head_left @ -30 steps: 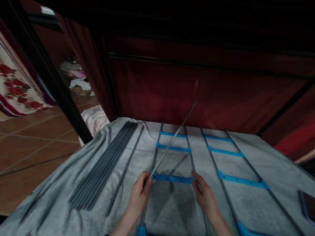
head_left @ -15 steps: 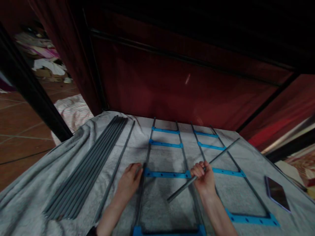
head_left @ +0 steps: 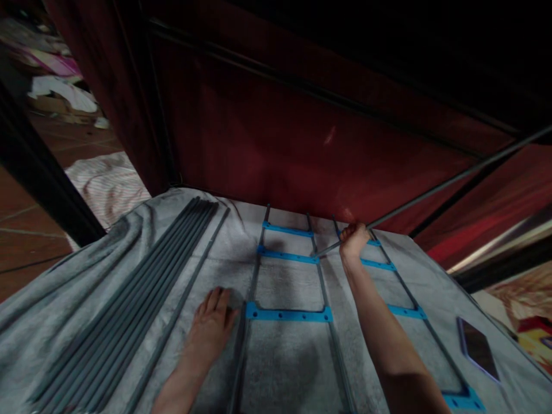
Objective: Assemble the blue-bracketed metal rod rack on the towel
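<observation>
My right hand [head_left: 354,239] is closed around a long grey tube [head_left: 431,192], which slants up to the right. The tube's lower end lies by the second blue crossbar [head_left: 288,255] of the nearer ladder-like frame. My left hand [head_left: 212,322] rests open on the grey blanket, fingers spread, just left of that frame's side tube [head_left: 242,351]. A wider blue bracket [head_left: 288,314] with holes joins the two side tubes. To the right is a second frame with blue crossbars [head_left: 407,311], partly hidden behind my right forearm.
A bundle of several grey tubes [head_left: 129,305] lies at the left on the blanket [head_left: 38,322], with a single tube [head_left: 183,299] beside it. A phone [head_left: 478,348] lies at the right. A dark red panel [head_left: 259,132] stands behind the far edge.
My right hand has moved forward and raised the tube's far end up to the right. My left hand has come off the frame's side and now lies flat on the blanket.
</observation>
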`<state>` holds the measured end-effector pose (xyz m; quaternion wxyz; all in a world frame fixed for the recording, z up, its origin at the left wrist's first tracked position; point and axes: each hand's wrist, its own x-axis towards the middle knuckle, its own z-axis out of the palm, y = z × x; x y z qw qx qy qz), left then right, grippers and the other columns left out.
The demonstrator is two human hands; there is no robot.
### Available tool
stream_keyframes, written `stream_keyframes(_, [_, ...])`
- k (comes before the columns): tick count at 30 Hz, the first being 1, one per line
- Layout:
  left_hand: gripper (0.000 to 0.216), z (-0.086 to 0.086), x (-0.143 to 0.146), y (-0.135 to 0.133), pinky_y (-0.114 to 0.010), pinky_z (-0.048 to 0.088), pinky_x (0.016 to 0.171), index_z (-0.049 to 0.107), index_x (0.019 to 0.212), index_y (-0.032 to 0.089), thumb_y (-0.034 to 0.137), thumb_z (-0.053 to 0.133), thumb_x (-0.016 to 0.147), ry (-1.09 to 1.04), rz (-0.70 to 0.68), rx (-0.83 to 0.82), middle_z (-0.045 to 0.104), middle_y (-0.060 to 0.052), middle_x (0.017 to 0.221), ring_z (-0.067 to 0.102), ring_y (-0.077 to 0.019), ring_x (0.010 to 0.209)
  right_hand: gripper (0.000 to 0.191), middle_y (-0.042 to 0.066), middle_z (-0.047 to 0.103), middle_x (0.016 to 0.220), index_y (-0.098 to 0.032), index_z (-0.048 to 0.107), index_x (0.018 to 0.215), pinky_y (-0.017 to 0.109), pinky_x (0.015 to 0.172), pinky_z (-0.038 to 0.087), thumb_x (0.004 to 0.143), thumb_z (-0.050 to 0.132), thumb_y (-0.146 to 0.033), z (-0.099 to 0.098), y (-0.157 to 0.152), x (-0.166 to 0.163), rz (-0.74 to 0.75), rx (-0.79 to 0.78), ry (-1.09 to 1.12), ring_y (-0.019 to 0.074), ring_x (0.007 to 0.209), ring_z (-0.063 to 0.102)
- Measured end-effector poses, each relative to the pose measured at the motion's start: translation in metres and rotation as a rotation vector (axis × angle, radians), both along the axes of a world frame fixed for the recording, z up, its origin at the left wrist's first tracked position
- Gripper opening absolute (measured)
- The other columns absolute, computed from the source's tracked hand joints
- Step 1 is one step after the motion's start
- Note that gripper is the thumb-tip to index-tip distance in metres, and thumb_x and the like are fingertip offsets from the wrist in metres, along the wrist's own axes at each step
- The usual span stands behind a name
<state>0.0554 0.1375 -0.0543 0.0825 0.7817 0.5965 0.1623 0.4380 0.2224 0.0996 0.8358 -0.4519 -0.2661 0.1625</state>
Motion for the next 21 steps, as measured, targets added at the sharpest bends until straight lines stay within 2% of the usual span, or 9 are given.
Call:
stream_keyframes(4, [0.056,-0.010,0.006,-0.004,-0.051,0.036,0.115,0.058,0.136,0.011,0.045,0.049,0.093,-0.024,0.014,-0.027,0.053,-0.020,0.148,0.043,-0.0364,0.142,0.042,-0.014,0.023,0.045,-0.027,0.022,0.064,0.021,0.036,0.019,0.081,0.054,-0.048,-0.014,0.019,-0.002,-0.010,-0.046,-0.046,0.0045,0.038,0.020])
stream_keyframes(8, [0.051,-0.007,0.006,-0.005,-0.053,0.035,0.115,0.062,0.132,0.015,0.044,0.053,0.091,-0.052,0.018,-0.035,0.053,-0.019,0.148,0.043,-0.0359,0.142,0.043,-0.014,0.023,0.044,-0.028,0.020,0.063,0.020,0.035,0.018,0.081,0.055,-0.046,-0.026,0.026,-0.004,0.002,-0.084,-0.033,0.0041,0.036,0.020])
stream_keyframes(11, [0.053,-0.006,0.009,-0.004,-0.055,0.035,0.116,0.062,0.131,0.013,0.047,0.054,0.091,-0.073,0.011,-0.025,0.054,-0.021,0.146,0.045,-0.0368,0.140,0.043,-0.013,0.024,0.044,-0.028,0.020,0.063,0.020,0.035,0.020,0.081,0.055,-0.044,-0.032,0.026,-0.003,0.021,-0.090,-0.058,0.0042,0.036,0.023])
stream_keyframes(17, [0.059,-0.015,0.023,-0.011,-0.047,0.043,0.113,0.052,0.144,0.018,0.048,0.051,0.093,-0.262,-0.173,-0.012,0.057,-0.015,0.144,0.052,-0.0304,0.135,0.040,-0.013,0.024,0.044,-0.027,0.022,0.060,0.020,0.034,0.018,0.080,0.056,-0.039,-0.035,0.022,-0.005,0.075,-0.057,-0.084,0.0042,0.037,0.021])
stream_keyframes(21, [0.058,-0.019,0.029,-0.020,-0.049,0.044,0.113,0.050,0.147,0.021,0.041,0.053,0.093,-0.251,-0.267,-0.032,0.055,-0.013,0.147,0.052,-0.0303,0.136,0.039,-0.013,0.023,0.044,-0.027,0.023,0.059,0.020,0.035,0.018,0.078,0.056,-0.038,-0.036,0.021,-0.006,0.102,-0.041,-0.088,0.0041,0.037,0.020])
